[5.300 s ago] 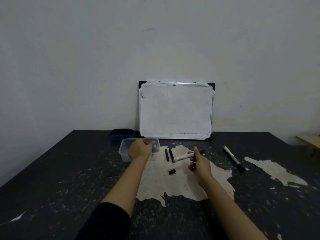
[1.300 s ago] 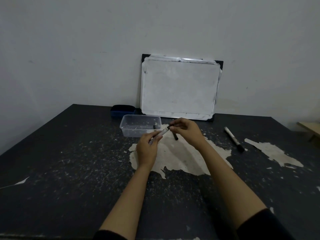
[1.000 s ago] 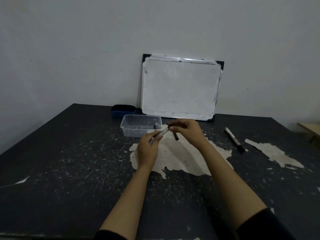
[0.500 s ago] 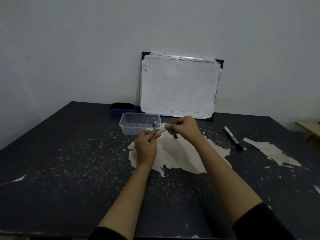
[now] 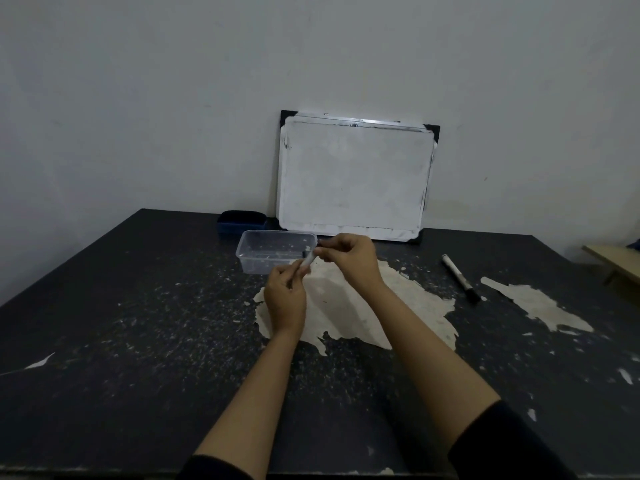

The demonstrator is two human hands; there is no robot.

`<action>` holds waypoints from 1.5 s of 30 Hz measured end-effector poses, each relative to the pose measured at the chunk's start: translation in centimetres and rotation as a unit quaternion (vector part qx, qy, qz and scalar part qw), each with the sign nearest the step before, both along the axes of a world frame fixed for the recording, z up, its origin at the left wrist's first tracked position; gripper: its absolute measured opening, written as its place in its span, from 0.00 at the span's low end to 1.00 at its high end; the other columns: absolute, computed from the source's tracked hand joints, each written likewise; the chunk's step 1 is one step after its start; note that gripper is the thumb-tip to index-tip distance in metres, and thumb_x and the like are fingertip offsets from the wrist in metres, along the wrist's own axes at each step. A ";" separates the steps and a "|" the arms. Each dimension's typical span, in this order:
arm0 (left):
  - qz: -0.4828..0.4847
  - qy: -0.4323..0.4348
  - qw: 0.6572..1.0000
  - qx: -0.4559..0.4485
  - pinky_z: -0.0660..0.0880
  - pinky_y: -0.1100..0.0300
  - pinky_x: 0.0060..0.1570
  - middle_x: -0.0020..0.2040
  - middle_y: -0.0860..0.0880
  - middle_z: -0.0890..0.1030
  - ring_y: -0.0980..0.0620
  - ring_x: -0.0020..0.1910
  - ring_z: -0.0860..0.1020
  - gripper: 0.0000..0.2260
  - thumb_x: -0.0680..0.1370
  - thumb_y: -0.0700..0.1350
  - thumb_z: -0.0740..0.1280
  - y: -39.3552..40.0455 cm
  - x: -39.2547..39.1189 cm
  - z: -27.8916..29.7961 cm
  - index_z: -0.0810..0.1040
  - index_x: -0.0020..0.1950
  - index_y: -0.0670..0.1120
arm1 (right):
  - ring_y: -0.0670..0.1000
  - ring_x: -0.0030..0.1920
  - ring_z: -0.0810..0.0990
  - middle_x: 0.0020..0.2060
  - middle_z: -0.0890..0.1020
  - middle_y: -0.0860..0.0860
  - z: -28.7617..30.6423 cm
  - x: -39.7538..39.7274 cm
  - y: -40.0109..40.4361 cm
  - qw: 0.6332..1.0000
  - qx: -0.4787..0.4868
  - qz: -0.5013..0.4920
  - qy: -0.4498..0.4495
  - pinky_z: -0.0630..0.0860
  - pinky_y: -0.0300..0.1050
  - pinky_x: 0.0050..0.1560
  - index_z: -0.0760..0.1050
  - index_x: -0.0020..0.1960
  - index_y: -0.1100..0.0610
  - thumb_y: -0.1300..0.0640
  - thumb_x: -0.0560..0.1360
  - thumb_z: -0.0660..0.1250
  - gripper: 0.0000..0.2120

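A white marker body (image 5: 307, 265) is held above the table between both hands. My left hand (image 5: 284, 299) pinches its lower end. My right hand (image 5: 348, 261) grips its upper end with curled fingers that hide the tip. Just behind the hands stands a clear plastic container (image 5: 263, 252) with a small dark piece inside near its right wall. A second marker (image 5: 460, 277) with a black cap lies on the table to the right.
A whiteboard (image 5: 355, 174) leans on the wall at the back of the black, worn table (image 5: 138, 323). A dark blue eraser (image 5: 241, 221) sits left of it. A wooden edge (image 5: 616, 268) shows at the far right.
The clear container was under my left hand at first; now both hands hold the marker. In the last second the hands drew slightly closer and the thin dark stick at my right hand is hidden.
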State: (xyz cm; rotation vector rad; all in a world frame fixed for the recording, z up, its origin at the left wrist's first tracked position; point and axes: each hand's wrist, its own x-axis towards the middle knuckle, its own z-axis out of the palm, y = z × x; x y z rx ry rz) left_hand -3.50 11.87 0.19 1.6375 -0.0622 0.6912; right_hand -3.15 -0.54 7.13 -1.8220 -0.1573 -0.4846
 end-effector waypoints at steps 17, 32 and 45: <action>-0.275 0.308 0.902 -0.130 0.75 0.63 0.37 0.45 0.45 0.83 0.53 0.38 0.79 0.10 0.76 0.42 0.71 -10.3 1.6 4.2 0.83 0.55 0.39 | 0.46 0.39 0.82 0.40 0.85 0.53 -0.8 -1.6 -13.5 0.982 -0.025 -0.187 0.031 0.77 0.31 0.38 0.83 0.51 0.60 0.56 0.78 0.70 0.08; -0.261 0.352 0.895 0.082 0.80 0.57 0.47 0.48 0.41 0.85 0.43 0.48 0.84 0.15 0.70 0.46 0.76 -24.5 4.9 4.0 0.84 0.49 0.36 | 0.57 0.59 0.74 0.56 0.78 0.57 -8.0 -4.3 -23.5 0.898 -0.157 -0.400 0.095 0.75 0.52 0.58 0.79 0.61 0.57 0.53 0.73 0.73 0.18; -0.229 0.310 0.899 0.208 0.73 0.58 0.39 0.48 0.40 0.85 0.44 0.49 0.83 0.20 0.70 0.53 0.76 -28.5 6.8 2.3 0.83 0.49 0.37 | 0.54 0.46 0.80 0.48 0.79 0.55 -9.0 -3.0 -24.2 0.902 -0.146 -0.397 0.084 0.81 0.53 0.50 0.82 0.59 0.57 0.55 0.79 0.66 0.12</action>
